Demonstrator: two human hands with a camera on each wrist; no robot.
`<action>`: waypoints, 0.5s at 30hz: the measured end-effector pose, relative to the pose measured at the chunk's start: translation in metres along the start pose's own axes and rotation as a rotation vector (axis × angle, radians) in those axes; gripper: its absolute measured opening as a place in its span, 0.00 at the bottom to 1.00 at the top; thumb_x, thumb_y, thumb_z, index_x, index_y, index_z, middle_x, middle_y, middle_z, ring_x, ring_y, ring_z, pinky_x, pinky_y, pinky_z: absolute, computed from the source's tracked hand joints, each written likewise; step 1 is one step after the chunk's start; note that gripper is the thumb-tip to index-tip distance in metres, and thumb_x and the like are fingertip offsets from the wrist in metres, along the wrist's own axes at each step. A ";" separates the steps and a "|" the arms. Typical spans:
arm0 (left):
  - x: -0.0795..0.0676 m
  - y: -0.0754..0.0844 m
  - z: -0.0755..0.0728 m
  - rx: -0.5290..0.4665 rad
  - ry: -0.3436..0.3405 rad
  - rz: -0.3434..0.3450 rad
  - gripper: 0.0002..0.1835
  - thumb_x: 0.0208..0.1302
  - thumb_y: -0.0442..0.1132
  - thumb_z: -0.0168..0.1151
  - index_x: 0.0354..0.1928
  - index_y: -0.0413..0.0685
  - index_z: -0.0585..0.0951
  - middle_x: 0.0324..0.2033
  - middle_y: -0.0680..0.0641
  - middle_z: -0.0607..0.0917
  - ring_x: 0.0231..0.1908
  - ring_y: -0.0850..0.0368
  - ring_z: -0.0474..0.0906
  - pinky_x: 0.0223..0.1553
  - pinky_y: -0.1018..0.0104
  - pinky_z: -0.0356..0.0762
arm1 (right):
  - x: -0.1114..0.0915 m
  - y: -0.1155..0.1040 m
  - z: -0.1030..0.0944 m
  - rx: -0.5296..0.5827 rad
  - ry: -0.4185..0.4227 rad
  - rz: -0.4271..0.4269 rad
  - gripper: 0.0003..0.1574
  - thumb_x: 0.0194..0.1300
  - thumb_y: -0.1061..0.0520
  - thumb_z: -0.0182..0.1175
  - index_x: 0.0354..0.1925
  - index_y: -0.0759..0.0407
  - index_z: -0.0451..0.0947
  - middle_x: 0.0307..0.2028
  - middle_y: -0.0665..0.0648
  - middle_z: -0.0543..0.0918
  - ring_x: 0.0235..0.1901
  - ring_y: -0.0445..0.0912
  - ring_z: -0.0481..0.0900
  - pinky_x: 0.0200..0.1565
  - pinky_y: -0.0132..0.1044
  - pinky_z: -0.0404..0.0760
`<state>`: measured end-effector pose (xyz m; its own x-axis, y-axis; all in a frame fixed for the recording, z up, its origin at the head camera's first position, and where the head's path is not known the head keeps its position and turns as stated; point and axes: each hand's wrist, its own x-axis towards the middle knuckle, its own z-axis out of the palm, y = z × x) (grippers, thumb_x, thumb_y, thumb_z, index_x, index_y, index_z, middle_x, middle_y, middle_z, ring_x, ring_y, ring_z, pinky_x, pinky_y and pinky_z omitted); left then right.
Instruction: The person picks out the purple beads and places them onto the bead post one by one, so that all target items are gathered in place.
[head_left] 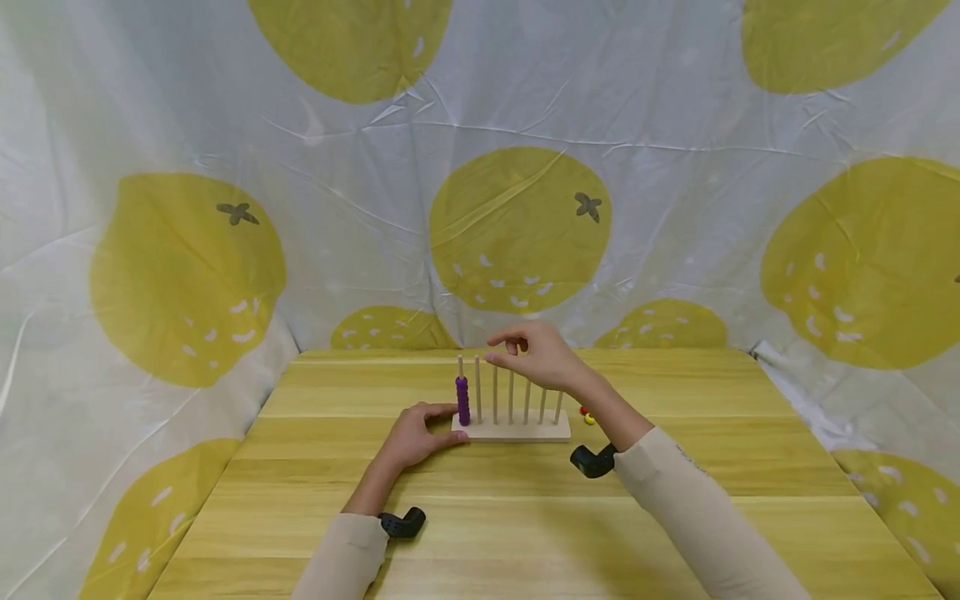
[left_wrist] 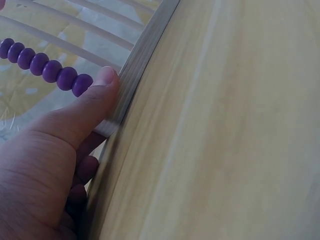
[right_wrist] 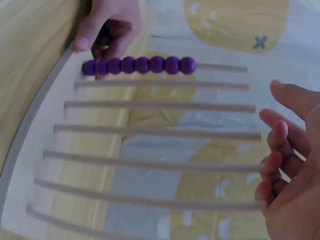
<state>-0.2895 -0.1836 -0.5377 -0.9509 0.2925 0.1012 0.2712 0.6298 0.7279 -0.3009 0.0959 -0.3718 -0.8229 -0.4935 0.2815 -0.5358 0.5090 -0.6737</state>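
A wooden peg rack with several upright rods stands on the table. Purple beads are stacked on its leftmost rod, whose top end stays bare; the other rods carry none. At the rack's left end, my left hand grips the base, the thumb over its front edge and fingers behind, as the left wrist view shows beside the purple beads. My right hand hovers by the rod tops. In the right wrist view its thumb and forefinger stand apart with nothing between them, other fingers loosely curled.
Small red and yellow beads lie to the right of the rack, partly hidden by the right forearm. Behind the wooden table hangs a pale cloth with a yellow fruit print. Each wrist carries a black device.
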 end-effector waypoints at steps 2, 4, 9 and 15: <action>0.000 0.000 0.000 -0.003 0.001 0.000 0.32 0.52 0.64 0.78 0.60 0.65 0.86 0.59 0.56 0.86 0.65 0.48 0.77 0.69 0.45 0.72 | -0.005 0.005 -0.006 0.001 0.017 0.018 0.17 0.71 0.45 0.66 0.52 0.50 0.88 0.28 0.50 0.79 0.29 0.46 0.69 0.36 0.38 0.68; -0.002 -0.001 0.000 -0.011 0.000 -0.004 0.32 0.52 0.63 0.78 0.60 0.66 0.86 0.60 0.56 0.86 0.66 0.47 0.77 0.69 0.44 0.71 | -0.012 0.011 -0.013 0.004 0.030 0.042 0.18 0.71 0.44 0.66 0.53 0.49 0.87 0.29 0.50 0.79 0.30 0.47 0.69 0.35 0.39 0.68; -0.007 -0.001 -0.001 -0.031 -0.004 -0.030 0.33 0.53 0.65 0.77 0.62 0.71 0.83 0.61 0.54 0.84 0.65 0.47 0.77 0.68 0.44 0.72 | -0.031 0.029 -0.031 0.012 0.067 0.084 0.18 0.73 0.42 0.64 0.54 0.47 0.86 0.30 0.50 0.79 0.31 0.50 0.69 0.33 0.40 0.67; -0.011 -0.001 -0.014 -0.102 -0.031 -0.043 0.36 0.57 0.61 0.77 0.68 0.64 0.80 0.56 0.50 0.85 0.54 0.53 0.79 0.58 0.51 0.79 | -0.058 0.055 -0.056 -0.032 0.114 0.138 0.21 0.72 0.39 0.64 0.55 0.47 0.86 0.36 0.51 0.80 0.35 0.50 0.70 0.34 0.41 0.69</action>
